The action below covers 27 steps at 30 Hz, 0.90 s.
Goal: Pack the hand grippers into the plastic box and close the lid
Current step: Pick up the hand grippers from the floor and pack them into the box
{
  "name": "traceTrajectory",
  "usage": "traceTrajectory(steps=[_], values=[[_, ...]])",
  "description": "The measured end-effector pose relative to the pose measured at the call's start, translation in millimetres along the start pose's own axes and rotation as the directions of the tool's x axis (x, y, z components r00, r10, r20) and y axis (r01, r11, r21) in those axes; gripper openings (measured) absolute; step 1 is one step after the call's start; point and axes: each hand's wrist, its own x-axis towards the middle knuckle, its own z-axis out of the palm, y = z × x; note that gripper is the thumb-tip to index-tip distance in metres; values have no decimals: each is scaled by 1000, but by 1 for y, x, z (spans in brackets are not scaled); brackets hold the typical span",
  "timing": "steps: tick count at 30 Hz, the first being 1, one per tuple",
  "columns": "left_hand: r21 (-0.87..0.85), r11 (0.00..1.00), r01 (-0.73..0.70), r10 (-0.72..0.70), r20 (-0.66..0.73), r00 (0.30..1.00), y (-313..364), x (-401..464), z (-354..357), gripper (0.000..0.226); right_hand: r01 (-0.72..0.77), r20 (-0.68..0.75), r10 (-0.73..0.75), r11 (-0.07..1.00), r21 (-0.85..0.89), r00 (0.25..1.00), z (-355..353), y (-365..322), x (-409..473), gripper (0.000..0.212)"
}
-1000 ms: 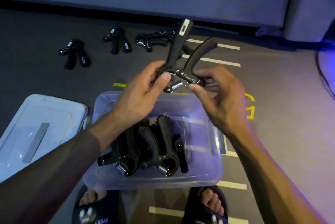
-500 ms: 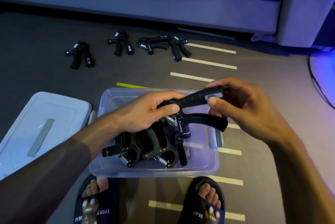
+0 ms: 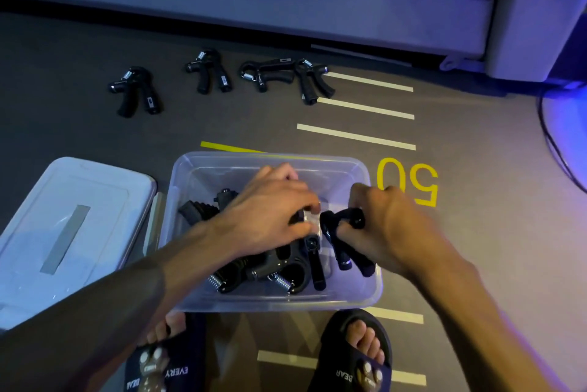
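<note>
Both hands inside clear plastic box (image 3: pixel 190 175): right hand (image 3: pixel 390 229) and left hand (image 3: pixel 270 217) grasping black hand gripper (image 3: pixel 341 233).

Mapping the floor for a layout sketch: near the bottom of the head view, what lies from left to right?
Lid → plastic box → yellow number 50.

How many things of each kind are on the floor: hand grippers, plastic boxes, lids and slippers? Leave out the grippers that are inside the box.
Hand grippers on the floor: 4
Plastic box: 1
Lid: 1
Slippers: 2
Total: 8
</note>
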Motion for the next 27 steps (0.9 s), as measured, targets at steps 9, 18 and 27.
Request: traceTrajectory(steps=[9, 18, 27], values=[[115, 992, -57, 42, 129, 991, 4, -4, 19, 35, -126, 280, 106, 991, 54, 954, 41, -1, 26, 20], [135, 990, -48, 30, 127, 991, 2, -8, 26, 38, -181, 508, 127, 982, 59, 852, 36, -2, 40, 22], [128, 991, -46, 33, 101, 994, 2, -9, 29, 38, -196, 616, 98, 976, 93, 782, 27, -3, 39, 29]])
